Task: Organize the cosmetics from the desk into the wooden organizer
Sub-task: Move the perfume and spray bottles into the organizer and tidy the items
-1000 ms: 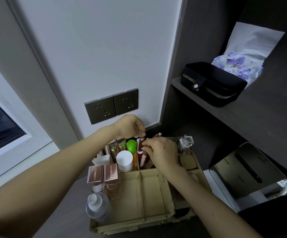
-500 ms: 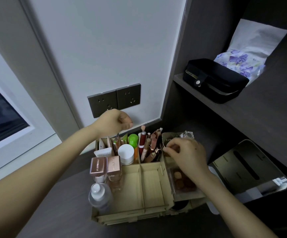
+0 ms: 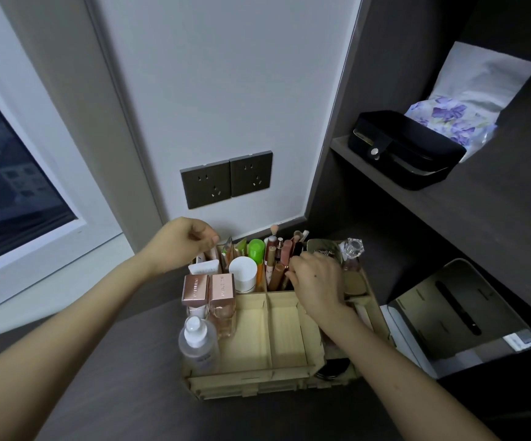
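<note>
The pale wooden organizer [image 3: 257,375] stands on the dark desk. Its back cells hold sachets, a white jar [image 3: 242,273], a green-capped tube [image 3: 256,249] and a bunch of pencils and brushes [image 3: 276,256]. Two rose-gold capped bottles [image 3: 208,289] and a clear bottle [image 3: 198,342] fill the left side. A gold compact [image 3: 323,249] and a perfume bottle [image 3: 351,253] sit at the back right. My right hand [image 3: 316,281] reaches into the pencil cell, its curled fingertips on the pencils. My left hand [image 3: 183,243] hovers curled over the back-left corner, with nothing seen in it.
Two dark wall sockets [image 3: 226,183] sit just behind the organizer. A black case [image 3: 407,151] and a floral packet [image 3: 448,119] lie on the shelf at the upper right. A mirrored box [image 3: 458,316] stands close to the organizer's right side. A window is at the left.
My right hand moved left from the right-hand compartment to the pencil cell. My left hand dropped from in front of the sockets to the organizer's back-left corner.
</note>
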`<control>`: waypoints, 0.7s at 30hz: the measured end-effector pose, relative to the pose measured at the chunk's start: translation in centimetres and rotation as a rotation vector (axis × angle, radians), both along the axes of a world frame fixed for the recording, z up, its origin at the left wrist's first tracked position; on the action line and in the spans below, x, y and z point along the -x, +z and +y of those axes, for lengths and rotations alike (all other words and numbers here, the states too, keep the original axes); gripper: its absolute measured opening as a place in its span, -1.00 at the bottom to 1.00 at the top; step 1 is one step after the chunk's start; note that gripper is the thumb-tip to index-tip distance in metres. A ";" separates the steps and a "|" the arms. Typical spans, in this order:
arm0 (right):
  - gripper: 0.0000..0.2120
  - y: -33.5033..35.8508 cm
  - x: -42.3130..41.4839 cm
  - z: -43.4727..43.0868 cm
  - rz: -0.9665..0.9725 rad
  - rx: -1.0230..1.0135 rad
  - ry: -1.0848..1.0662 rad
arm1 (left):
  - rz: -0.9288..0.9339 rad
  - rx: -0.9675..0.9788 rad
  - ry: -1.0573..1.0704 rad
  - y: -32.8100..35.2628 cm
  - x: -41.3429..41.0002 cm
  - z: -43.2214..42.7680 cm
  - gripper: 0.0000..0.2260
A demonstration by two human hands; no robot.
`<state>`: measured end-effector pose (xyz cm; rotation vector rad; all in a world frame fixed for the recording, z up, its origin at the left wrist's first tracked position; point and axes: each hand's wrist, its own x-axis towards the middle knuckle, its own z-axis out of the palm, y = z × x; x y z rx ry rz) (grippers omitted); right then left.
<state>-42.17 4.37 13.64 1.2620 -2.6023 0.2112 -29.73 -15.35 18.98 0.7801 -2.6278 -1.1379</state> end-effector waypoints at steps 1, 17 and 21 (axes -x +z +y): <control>-0.67 -0.1 0.0 0.1 -0.001 0.000 0.005 | -0.005 0.002 0.001 -0.1 -0.3 0.0 -0.86; -0.91 1.0 -1.4 7.3 -0.097 0.263 -0.104 | -0.080 -0.060 0.169 -2.9 -5.1 0.1 -0.67; -0.94 0.0 -2.2 12.7 -0.110 0.247 -0.262 | 0.013 -0.251 0.332 -4.6 -6.6 0.8 -0.67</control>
